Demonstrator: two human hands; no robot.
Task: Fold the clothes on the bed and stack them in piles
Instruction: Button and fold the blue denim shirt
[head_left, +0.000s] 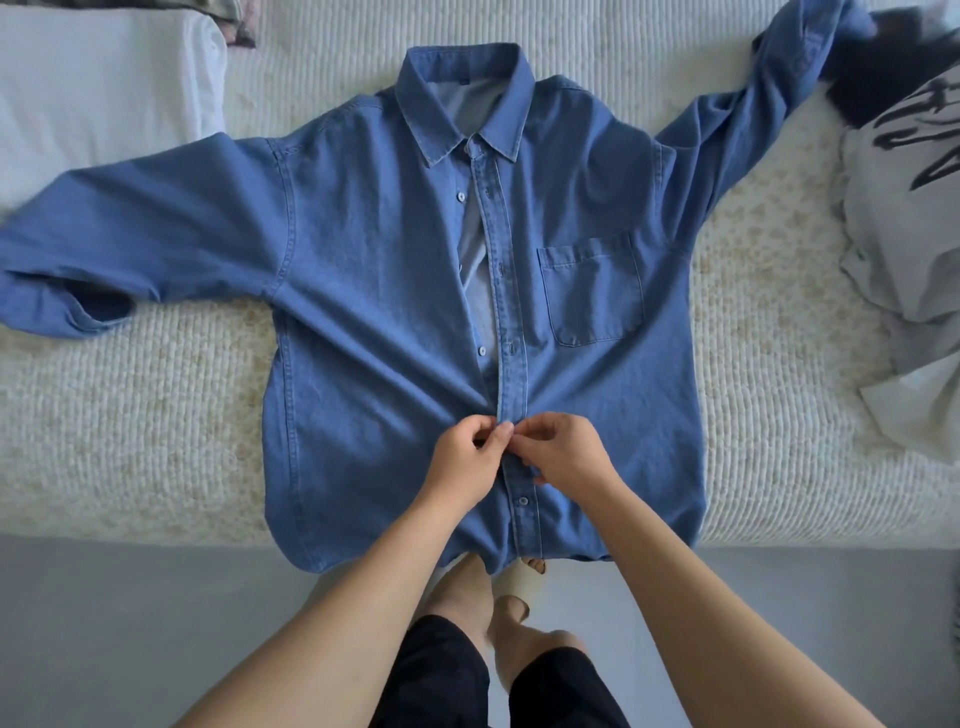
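A blue denim shirt (374, 270) lies face up on the cream bed cover (130, 415), collar away from me, both sleeves spread wide. Its hem hangs over the bed's near edge. Its front is partly unbuttoned above my hands, with a pale lining showing. My left hand (465, 457) and my right hand (563, 449) meet at the button placket low on the shirt. Both pinch the fabric edges there, fingertips touching. The button between them is hidden by my fingers.
A white folded cloth (98, 83) lies at the far left. A heap of grey printed and dark garments (904, 208) sits at the right, under the shirt's far sleeve end. Grey floor (130, 634) and my legs are below the bed edge.
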